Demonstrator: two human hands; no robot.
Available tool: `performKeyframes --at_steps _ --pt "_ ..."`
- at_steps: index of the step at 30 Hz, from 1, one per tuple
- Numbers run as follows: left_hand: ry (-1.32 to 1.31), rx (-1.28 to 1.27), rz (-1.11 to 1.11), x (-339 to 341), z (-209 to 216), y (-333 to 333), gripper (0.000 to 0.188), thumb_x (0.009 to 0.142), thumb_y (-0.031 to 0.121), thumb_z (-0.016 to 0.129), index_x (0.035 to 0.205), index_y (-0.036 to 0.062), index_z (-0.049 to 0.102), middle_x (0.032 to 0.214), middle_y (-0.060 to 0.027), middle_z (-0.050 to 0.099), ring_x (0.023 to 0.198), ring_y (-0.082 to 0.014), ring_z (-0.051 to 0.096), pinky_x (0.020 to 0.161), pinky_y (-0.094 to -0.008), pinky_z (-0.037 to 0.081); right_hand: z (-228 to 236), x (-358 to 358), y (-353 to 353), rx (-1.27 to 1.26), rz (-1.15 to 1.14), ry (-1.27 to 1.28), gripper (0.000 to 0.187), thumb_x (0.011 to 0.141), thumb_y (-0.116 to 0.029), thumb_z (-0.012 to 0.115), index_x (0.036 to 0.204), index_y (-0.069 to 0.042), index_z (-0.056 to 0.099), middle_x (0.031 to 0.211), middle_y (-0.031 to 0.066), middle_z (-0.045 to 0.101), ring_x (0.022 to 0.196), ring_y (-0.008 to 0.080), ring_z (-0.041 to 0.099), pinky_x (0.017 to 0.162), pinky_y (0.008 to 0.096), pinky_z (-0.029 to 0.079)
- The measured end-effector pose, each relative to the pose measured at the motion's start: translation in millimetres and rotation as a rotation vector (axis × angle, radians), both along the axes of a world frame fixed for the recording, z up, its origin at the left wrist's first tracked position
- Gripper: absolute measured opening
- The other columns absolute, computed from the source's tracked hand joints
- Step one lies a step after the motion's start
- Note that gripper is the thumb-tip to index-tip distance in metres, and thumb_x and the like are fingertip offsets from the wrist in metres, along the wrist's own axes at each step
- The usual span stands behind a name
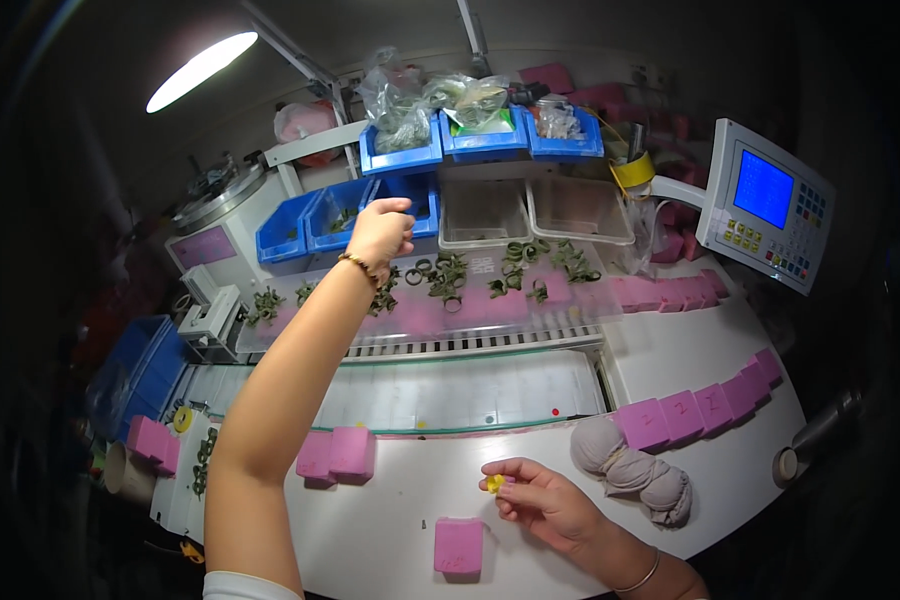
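My left hand (383,235) is stretched far forward over the front of a blue bin (425,217), its fingers curled. Whatever it may hold is hidden. Close to me, my right hand (545,505) pinches a small yellow flower-shaped piece (494,483) between thumb and fingers. Just below and left of that hand, a pink block (458,546) rests on the white table (380,540). Beyond it, a clear plastic sheet (360,338) bears several clusters of small dark green pieces (450,270), some ring-shaped.
Two more pink blocks (352,453) sit left of centre. A row of pink blocks (682,414) and a grey cloth bundle (635,470) lie on the right. Clear bins (580,208) stand at the back, beside a keypad console with a blue screen (765,190). A lamp (202,72) hangs upper left.
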State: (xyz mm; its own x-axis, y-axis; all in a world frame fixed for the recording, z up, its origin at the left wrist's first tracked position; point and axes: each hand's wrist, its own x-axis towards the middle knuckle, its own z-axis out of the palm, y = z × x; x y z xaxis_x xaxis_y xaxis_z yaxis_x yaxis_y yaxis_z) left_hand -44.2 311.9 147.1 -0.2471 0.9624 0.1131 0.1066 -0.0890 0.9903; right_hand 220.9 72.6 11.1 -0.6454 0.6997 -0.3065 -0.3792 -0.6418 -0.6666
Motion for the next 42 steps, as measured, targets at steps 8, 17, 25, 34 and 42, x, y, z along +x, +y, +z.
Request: performKeyframes --at_steps 8,17,25,34,42 --pt "-0.57 -0.165 -0.288 28 -43 -158 0.034 0.097 -0.004 0.052 0.13 -0.008 0.049 0.119 -0.0215 0.063 0.094 -0.0211 0.066 0.087 -0.0288 0.057 0 6 2 0.073 -0.088 0.007 0.034 0.097 -0.003 0.058 0.13 -0.001 0.056 0.116 0.0069 0.063 0.085 0.0086 0.055 0.081 0.0224 0.049" --pt "-0.636 -0.169 -0.461 40 -104 -276 0.031 0.097 0.004 0.062 0.126 -0.006 0.058 0.12 -0.0149 0.066 0.088 -0.015 0.062 0.083 -0.0301 0.054 23 8 -20 0.485 -0.31 -0.202 0.031 0.091 0.004 0.064 0.121 0.002 0.059 0.112 0.0099 0.067 0.094 0.0108 0.062 0.081 0.0251 0.052" --pt "-0.75 -0.069 -0.389 69 -120 -324 0.03 0.093 -0.004 0.063 0.123 -0.0068 0.061 0.112 -0.0147 0.068 0.102 -0.0211 0.069 0.091 -0.0336 0.058 20 -5 -64 0.689 -0.4 -0.268 0.031 0.088 0.011 0.065 0.118 0.003 0.063 0.113 0.008 0.063 0.101 0.0121 0.062 0.09 0.0244 0.053" --pt "-0.417 0.059 -0.286 82 -130 -343 0.025 0.089 -0.011 0.065 0.113 -0.0042 0.064 0.111 -0.0125 0.066 0.098 -0.0172 0.068 0.081 -0.028 0.06 9 -3 -76 0.812 -0.425 -0.34 0.031 0.087 0.01 0.068 0.117 0.003 0.063 0.111 0.01 0.063 0.102 0.0151 0.065 0.09 0.0268 0.056" --pt "-0.264 0.192 -0.259 79 -133 -344 0.027 0.084 -0.017 0.065 0.108 -0.0048 0.064 0.116 -0.0154 0.059 0.11 -0.0215 0.064 0.091 -0.031 0.06 4 -10 -77 0.873 -0.469 -0.367 0.032 0.083 0.009 0.073 0.111 0.003 0.062 0.109 0.0122 0.066 0.099 0.0177 0.068 0.091 0.0295 0.057"
